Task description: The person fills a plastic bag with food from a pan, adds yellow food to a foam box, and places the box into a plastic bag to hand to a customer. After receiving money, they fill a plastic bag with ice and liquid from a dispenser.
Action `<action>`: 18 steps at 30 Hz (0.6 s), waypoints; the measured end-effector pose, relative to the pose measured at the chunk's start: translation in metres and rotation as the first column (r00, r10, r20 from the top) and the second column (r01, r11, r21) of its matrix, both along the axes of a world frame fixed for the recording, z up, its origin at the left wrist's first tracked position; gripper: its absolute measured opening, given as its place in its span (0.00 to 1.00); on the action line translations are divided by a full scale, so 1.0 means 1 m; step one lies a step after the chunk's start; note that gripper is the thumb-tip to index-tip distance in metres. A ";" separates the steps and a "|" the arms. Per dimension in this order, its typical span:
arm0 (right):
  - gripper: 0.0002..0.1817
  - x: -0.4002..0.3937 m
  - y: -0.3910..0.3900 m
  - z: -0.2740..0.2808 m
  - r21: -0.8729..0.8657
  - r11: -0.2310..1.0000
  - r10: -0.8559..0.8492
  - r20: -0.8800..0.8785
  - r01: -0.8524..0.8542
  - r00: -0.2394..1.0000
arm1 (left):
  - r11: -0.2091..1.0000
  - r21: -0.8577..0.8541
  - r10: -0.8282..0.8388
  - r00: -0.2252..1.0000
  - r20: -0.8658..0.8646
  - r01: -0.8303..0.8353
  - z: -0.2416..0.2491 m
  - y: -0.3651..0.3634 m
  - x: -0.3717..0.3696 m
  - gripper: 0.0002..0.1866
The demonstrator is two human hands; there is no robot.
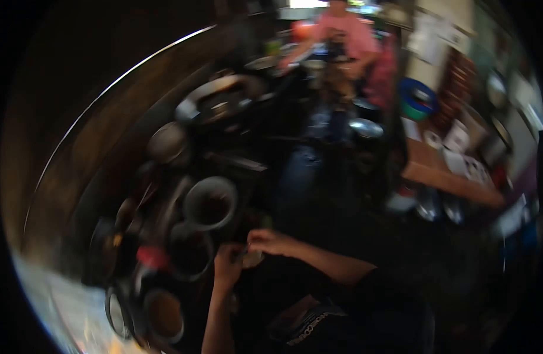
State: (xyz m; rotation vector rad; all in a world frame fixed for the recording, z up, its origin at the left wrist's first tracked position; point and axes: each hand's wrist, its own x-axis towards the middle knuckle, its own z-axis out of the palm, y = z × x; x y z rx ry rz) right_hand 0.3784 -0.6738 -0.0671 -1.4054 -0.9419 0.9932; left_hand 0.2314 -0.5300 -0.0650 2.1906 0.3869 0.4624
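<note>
Lower centre: left hand (226, 264) and right hand (270, 242) meet, pinching a small blurred object (251, 258) between fingertips. Round metal pots (210, 203) stand just beside them.

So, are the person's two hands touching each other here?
Cannot tell. In the blurred head view, left hand and right hand meet around a small object; no clear contact or gap.

A cramped, dim commercial kitchen or food stall is showing here: metal pots (210, 203) and pans (167, 141) are crowding a dark counter (94, 177), while another person (348, 35) is working at the far end.
</note>
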 end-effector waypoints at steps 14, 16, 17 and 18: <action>0.09 0.086 -0.331 0.012 0.362 0.575 -0.742 0.609 0.734 0.281 | 0.734 -0.470 -0.617 0.771 -0.161 0.489 0.014 -0.292 0.222 0.07; 0.09 0.103 -0.379 0.005 0.323 0.483 -0.752 0.629 0.814 0.197 | 0.741 -0.391 -0.632 0.764 -0.130 0.547 0.005 -0.339 0.254 0.08; 0.08 0.112 -0.403 0.005 0.331 0.449 -0.774 0.608 0.830 0.176 | 0.716 -0.428 -0.642 0.761 -0.095 0.551 0.005 -0.363 0.269 0.08; 0.08 0.119 -0.426 0.005 0.324 0.435 -0.777 0.607 0.840 0.168 | 0.690 -0.464 -0.651 0.756 -0.063 0.555 0.005 -0.386 0.283 0.08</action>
